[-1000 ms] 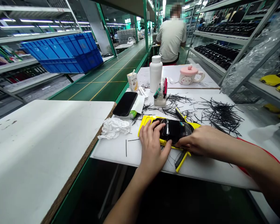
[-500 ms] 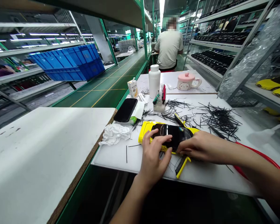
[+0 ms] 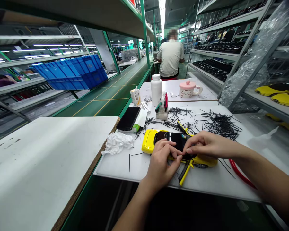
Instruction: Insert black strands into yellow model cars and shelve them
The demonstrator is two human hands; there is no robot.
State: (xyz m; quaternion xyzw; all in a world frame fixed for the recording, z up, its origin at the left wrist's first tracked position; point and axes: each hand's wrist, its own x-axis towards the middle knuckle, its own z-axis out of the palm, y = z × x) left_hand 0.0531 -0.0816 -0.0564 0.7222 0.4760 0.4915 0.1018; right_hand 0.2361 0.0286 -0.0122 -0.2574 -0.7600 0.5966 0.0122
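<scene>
A yellow model car [image 3: 148, 141] with a black roof lies on the white work surface, its doors swung out. The near door [image 3: 186, 173] sticks out toward me, and the far door [image 3: 181, 127] points away. My left hand [image 3: 162, 158] rests against the near side of the car, thumb and fingertips drawn together by the door opening. My right hand [image 3: 203, 144] is over the front of the car, its thumb and index finger pinched and meeting the left fingertips. Whatever small thing lies between the fingertips is hidden.
Thin black strips [image 3: 221, 125] lie heaped and scattered beyond the car. Nearby are a phone [image 3: 128, 118], crumpled tissue [image 3: 118, 142], a white bottle [image 3: 156, 89], a tool holder [image 3: 162, 112] and a pink-lidded mug [image 3: 188, 89]. A conveyor [image 3: 106, 99] runs at left; a person [image 3: 170, 57] sits ahead.
My left fingers, spread over the car's roof before, have closed near the door opening. My right hand has lifted from the opening to meet them. The view has tilted slightly upward.
</scene>
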